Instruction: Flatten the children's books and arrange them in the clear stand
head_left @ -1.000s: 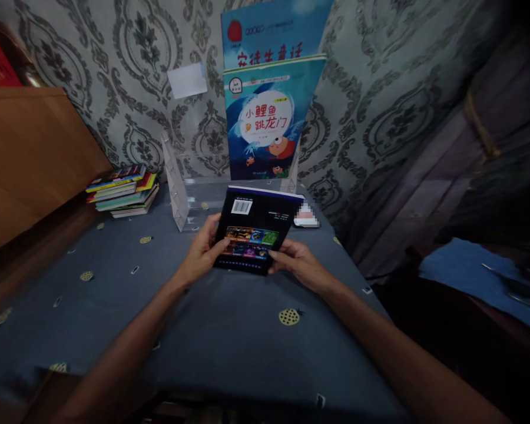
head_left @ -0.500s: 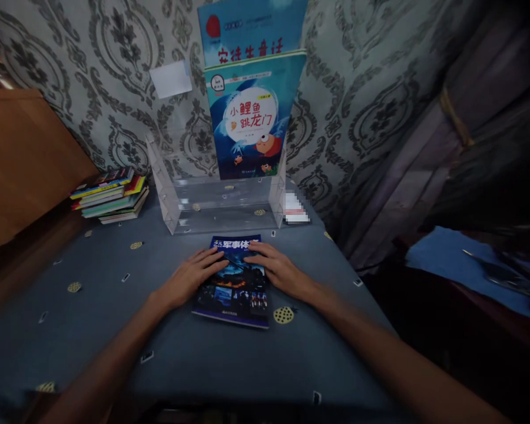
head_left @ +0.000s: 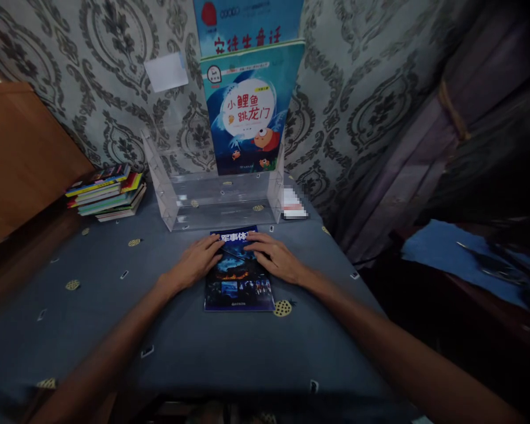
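A dark blue book (head_left: 236,268) with white Chinese lettering across its top lies flat on the cloth-covered table. My left hand (head_left: 195,259) rests along its upper left side, fingers stretched out over the cover's edge. Opposite it, my right hand (head_left: 274,258) lies on the upper right part of the cover with its fingers extended and slightly apart. Both hands touch the book without wrapping round it, and they hide the ends of its title. Just beyond the book stands a clear acrylic display rack (head_left: 168,203).
Upright in the rack are a teal picture book (head_left: 247,112) and, behind it, a blue book (head_left: 247,23). Several books form a stack (head_left: 108,194) at the left. A small pixelated item (head_left: 294,203) lies right of the rack. Patterned cloth covers the table (head_left: 229,353).
The book has turned a little, so its lower edge now lies level, and sits slightly farther from me. Both hands have moved slightly away with it. The whole view has shifted slightly.
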Demonstrator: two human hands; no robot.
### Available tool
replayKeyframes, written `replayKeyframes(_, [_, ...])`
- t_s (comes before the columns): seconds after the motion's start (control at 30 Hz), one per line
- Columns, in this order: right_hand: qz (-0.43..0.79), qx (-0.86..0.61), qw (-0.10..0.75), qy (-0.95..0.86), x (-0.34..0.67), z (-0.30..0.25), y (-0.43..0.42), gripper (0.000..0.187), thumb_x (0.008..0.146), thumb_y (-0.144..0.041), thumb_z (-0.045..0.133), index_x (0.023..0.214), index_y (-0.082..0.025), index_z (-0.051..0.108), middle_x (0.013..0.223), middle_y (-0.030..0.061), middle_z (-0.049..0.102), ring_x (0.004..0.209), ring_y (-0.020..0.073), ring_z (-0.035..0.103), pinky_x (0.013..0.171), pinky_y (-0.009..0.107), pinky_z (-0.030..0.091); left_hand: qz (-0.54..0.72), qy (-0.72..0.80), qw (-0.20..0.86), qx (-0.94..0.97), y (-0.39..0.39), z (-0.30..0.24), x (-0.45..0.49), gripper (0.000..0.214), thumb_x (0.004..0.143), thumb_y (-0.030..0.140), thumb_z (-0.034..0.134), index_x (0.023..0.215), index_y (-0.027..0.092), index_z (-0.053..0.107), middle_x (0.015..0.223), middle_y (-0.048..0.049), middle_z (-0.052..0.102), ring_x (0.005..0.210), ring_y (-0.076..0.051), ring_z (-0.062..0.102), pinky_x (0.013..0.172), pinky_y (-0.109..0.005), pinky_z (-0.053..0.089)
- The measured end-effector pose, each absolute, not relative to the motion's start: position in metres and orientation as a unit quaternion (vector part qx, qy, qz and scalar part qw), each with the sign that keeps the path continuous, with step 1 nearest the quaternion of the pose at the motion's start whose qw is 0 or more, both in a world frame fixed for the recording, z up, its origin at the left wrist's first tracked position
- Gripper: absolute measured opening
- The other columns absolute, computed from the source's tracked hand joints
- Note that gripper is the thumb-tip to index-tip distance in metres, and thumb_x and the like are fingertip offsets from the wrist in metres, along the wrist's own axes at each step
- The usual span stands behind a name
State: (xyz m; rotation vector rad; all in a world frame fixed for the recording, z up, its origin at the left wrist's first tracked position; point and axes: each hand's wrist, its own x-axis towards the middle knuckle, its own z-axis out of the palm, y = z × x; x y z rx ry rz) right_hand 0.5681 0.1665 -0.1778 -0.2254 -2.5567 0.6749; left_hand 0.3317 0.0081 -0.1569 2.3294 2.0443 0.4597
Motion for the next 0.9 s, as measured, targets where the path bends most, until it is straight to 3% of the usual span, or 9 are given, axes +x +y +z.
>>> replayKeyframes(0.2, [0.132,-0.134,0.203,-0.961,0.551,-0.165,0.144,0.032,0.098,-0.018,0.05,0.122,-0.017,0.07,0.132,0.0178,0.066,0.136,0.0334,0.054,0.114,0.064,0.038,0.163,0.67,-0.029,0.724,0.021,-0.167,0.338,0.036,0.101,0.027,0.048,0.133,0.014,0.06,0.145,-0.0182,0.058,0.137,-0.031,0.054,0.114,-0.053,0.044])
replayKeyframes(0.33, [0.115,-0.121,0.169,-0.972,0.535,-0.157,0.124,0.033,0.1,-0.019,0.049,0.129,-0.016,0.065,0.138,0.0185,0.064,0.138,0.0314,0.052,0.116,0.059,0.037,0.177,0.666,-0.05,0.723,0.02,-0.173,0.338,0.035,0.102,0.026,0.046,0.132,0.015,0.06,0.144,-0.0161,0.059,0.135,-0.03,0.056,0.112,-0.051,0.047])
replayKeyframes(0.53, [0.132,-0.227,0.161,-0.951,0.539,-0.162,0.133,0.044,0.101,-0.031,0.051,0.141,-0.015,0.055,0.15,0.0191,0.055,0.145,0.0325,0.045,0.12,0.061,0.03,0.161,0.675,-0.051,0.718,0.019,-0.173,0.337,0.036,0.103,0.027,0.044,0.134,0.018,0.059,0.147,-0.0131,0.058,0.136,-0.027,0.055,0.114,-0.049,0.046])
replayKeyframes(0.7, [0.184,-0.231,0.185,-0.937,0.558,-0.172,0.158,0.042,0.101,-0.027,0.045,0.14,-0.015,0.056,0.15,0.0163,0.056,0.143,0.0276,0.048,0.122,0.057,0.03,0.15,0.68,-0.046,0.717,0.019,-0.17,0.338,0.037,0.104,0.028,0.043,0.136,0.018,0.058,0.149,-0.0122,0.057,0.139,-0.026,0.053,0.115,-0.048,0.045])
replayKeyframes(0.9, [0.274,-0.185,0.247,-0.911,0.561,-0.185,0.18,0.043,0.098,-0.022,0.044,0.14,-0.021,0.056,0.144,0.0112,0.062,0.135,0.0252,0.056,0.115,0.054,0.041,0.103,0.687,-0.047,0.717,0.019,-0.157,0.345,0.039,0.102,0.024,0.043,0.137,0.017,0.058,0.149,-0.0133,0.057,0.14,-0.027,0.051,0.118,-0.052,0.04])
